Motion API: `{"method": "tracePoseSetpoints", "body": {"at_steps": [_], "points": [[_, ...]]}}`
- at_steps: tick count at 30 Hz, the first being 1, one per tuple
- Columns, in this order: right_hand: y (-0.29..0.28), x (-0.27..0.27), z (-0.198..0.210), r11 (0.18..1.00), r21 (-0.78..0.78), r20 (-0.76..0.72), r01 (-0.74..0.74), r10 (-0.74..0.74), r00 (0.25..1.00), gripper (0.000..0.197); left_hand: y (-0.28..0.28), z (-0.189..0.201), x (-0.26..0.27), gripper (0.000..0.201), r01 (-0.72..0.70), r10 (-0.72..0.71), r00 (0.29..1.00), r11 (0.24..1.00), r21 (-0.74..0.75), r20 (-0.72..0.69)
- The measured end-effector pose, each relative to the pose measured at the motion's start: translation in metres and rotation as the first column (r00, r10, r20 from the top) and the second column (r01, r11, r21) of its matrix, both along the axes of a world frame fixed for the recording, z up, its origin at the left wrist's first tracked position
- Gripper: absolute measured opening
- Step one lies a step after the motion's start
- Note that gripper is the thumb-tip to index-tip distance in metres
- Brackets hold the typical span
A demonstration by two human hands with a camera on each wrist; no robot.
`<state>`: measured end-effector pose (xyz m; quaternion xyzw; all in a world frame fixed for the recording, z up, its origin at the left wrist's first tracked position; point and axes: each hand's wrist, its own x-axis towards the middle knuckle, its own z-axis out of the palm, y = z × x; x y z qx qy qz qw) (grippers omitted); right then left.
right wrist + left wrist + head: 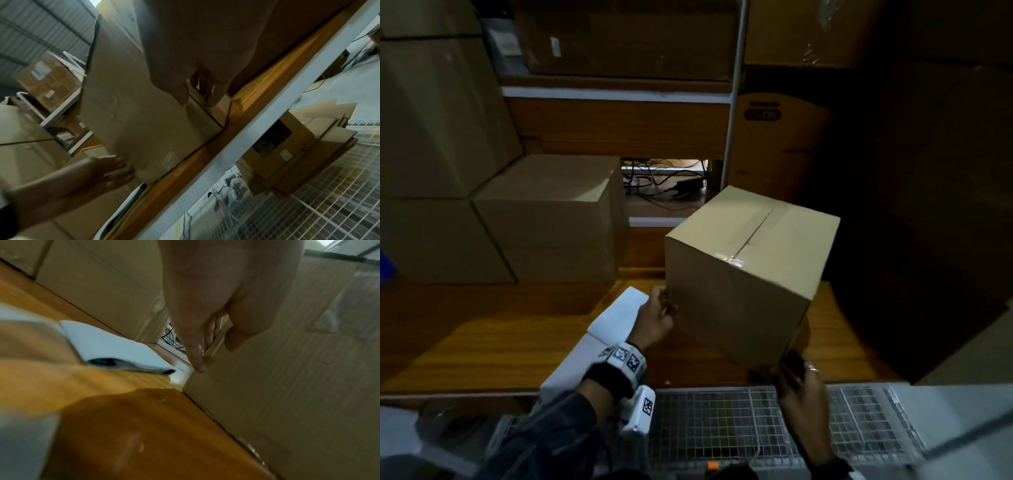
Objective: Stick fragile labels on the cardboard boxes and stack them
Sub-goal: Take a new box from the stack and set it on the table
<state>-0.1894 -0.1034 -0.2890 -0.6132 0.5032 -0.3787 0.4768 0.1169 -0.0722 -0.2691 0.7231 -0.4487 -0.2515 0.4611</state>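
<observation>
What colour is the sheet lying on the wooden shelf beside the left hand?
White; the sheet shows best in the head view, left of the held box.

Taped brown cardboard box (743, 274), tilted on wooden shelf (500, 335)
</observation>
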Motion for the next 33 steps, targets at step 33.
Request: {"method": "tracePoseSetpoints", "body": {"at_steps": [33], "points": [[0.046,0.178,-0.016,0.730,-0.278,-0.304,-0.624,0.549,0.778,0.026,0.139,-0.076,0.071,0.052,-0.233,0.124,0.833,0.963,0.139,0.539]]}}
